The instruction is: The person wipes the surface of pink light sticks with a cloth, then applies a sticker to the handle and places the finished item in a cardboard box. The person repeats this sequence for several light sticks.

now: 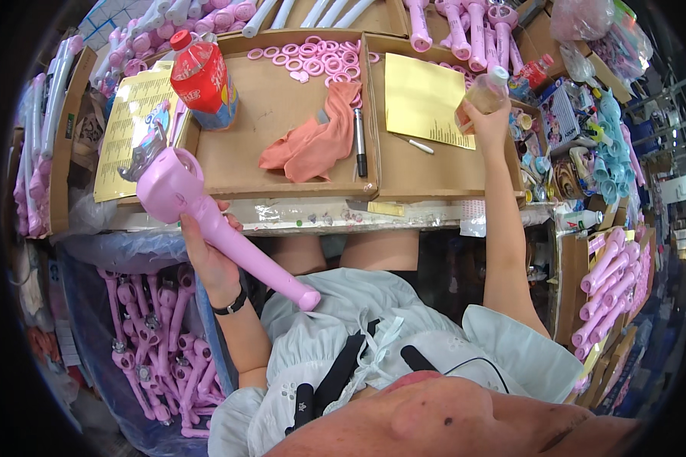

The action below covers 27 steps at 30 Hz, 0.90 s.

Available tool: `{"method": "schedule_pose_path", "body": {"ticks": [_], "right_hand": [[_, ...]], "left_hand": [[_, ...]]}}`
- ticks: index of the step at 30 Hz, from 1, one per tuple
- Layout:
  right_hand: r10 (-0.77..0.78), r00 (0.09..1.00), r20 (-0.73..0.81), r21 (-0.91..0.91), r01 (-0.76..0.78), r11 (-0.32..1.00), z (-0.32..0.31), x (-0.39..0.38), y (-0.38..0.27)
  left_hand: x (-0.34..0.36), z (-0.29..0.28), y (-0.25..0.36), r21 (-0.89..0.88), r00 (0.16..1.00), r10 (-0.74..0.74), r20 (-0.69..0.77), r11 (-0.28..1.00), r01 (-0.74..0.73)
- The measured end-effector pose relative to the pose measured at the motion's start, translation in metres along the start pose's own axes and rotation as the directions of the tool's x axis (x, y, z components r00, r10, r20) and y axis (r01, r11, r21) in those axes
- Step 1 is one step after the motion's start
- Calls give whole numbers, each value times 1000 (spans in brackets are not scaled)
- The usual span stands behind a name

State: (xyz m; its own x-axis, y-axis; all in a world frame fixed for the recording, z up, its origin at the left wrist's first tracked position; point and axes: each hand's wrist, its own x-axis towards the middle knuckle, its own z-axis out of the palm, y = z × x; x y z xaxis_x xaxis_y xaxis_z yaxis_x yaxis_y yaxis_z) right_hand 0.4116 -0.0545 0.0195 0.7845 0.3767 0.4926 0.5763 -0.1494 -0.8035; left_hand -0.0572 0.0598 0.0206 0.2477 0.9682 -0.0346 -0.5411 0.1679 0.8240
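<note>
The left hand (pixel 209 255) is closed around the shaft of a long pink plastic wand with a round hollow head (pixel 213 225), held tilted just off the near edge of the shallow brown cardboard tray (pixel 282 179). The right hand (pixel 486 122) is stretched far forward, gripping a small clear bottle of amber liquid with a white cap (pixel 486 90) over the yellow paper sheet (pixel 423 99). Between them lie a crumpled salmon cloth (pixel 316 141), a black marker pen (pixel 360 145), and open tray floor. A red-labelled drink bottle (pixel 203 80) stands at the tray's left rim.
</note>
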Motion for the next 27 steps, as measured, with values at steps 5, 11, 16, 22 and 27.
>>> {"method": "schedule_pose_path", "body": {"ticks": [5, 11, 16, 22, 27], "right_hand": [[-147, 938, 314, 233, 74, 970, 36, -14, -32], [-130, 902, 412, 212, 43, 976, 90, -39, -40], [-29, 699, 714, -29, 71, 997, 56, -15, -19], [234, 582, 779, -495, 343, 798, 1, 0, 21], [-37, 728, 684, -404, 421, 812, -1, -23, 46]], "left_hand": [[-3, 0, -2, 24, 999, 6, -51, 1000, -5], [-6, 0, -5, 37, 999, -1, -33, 999, 2], [-9, -5, -5, 17, 997, -13, -76, 1000, 14], [-10, -4, -6, 44, 997, -29, -76, 999, 32], [-9, 1, -8, 45, 998, -17, -66, 999, 20]]}}
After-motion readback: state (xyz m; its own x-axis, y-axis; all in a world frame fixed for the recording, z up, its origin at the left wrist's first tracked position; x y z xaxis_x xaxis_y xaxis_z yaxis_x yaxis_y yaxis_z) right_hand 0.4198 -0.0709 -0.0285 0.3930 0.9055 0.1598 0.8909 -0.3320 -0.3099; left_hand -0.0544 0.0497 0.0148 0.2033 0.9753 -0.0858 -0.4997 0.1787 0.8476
